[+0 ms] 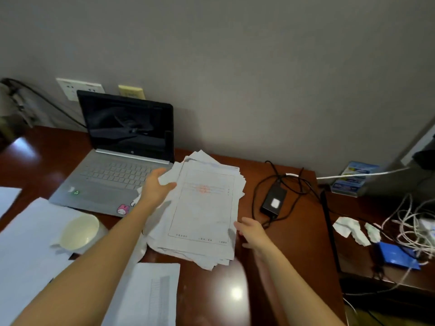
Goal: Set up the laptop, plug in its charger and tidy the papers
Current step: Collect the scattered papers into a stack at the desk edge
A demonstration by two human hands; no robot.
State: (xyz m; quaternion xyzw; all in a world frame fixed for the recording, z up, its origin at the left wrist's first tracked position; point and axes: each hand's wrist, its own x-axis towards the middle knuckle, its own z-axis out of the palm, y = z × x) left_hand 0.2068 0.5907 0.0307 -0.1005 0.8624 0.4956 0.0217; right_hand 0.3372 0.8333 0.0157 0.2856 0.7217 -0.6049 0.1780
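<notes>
Reddish-brown and glossy, the wooden desk [270, 243] carries an untidy stack of white printed papers [202, 212] at its middle, the top sheet showing a ruled frame and a patch of red print. The left hand [156, 187] grips the stack's upper left edge, thumb on top of the sheets and fingers beneath or behind them (partly hidden by the paper). The right hand [251, 232] rests against the stack's lower right edge with its fingers spread and loose, touching the paper without closing on it. Just left of the stack stands the open silver laptop with a dark screen [117, 165], a pink cartoon sticker on its palm rest, its lid leaning back toward the grey wall [259, 67] below a white wall socket plate [70, 87]. Right of the papers lies the black charger brick with its tangled black cable [274, 201], well apart from the laptop. Nearer the person sit a shallow white bowl [78, 231] on loose white sheets [28, 243] and another printed page [150, 295]. Far right, a blue flat case [397, 255] lies among white cords [414, 227].
</notes>
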